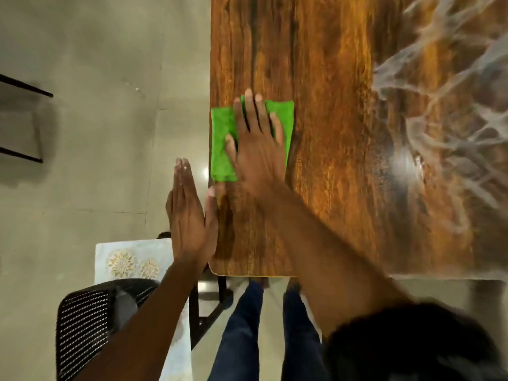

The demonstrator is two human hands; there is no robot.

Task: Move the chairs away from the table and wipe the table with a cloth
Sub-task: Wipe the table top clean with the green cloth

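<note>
A folded green cloth (221, 138) lies flat on the brown wooden table (330, 78), close to its left edge. My right hand (258, 149) presses flat on the cloth, fingers spread and pointing away from me. My left hand (189, 215) is held edge-on beside the table's left edge just below the cloth, fingers straight and together, its thumb touching the tabletop. A black mesh chair (85, 328) stands off the table's near left corner, partly hidden by my left forearm.
Grey tiled floor (96, 64) runs along the left. Black legs of another piece of furniture (24, 89) show at the far left. A pale patterned mat (129, 259) lies by the mesh chair. The table's right part shines with streaky reflections (439, 105).
</note>
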